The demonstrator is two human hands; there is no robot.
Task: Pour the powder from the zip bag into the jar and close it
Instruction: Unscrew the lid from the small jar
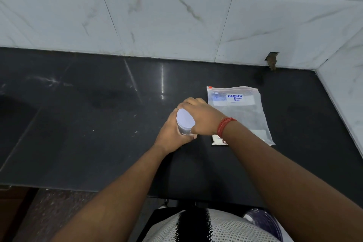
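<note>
Powder (218, 140) shows as a small white heap in the near left corner of a zip bag (240, 113), partly hidden behind the right wrist. Largest in view is the black stone worktop (88, 124), which runs up to a wall of white marbled tiles (176, 21) along its far edge and right side. The clear zip bag lies flat on the worktop toward its right side, its seal strip at the far end and blue lettering just below the strip. Just left of the bag, near the middle of the worktop, stands a clear jar (184, 131) with a white lid (185, 119) on top. The left hand (172, 133) is wrapped around the jar's body, fingers curled under it. The right hand (200, 116) grips the lid from above, fingers curled over its far edge. Red thread (225, 126) is wound around the right wrist.
</note>
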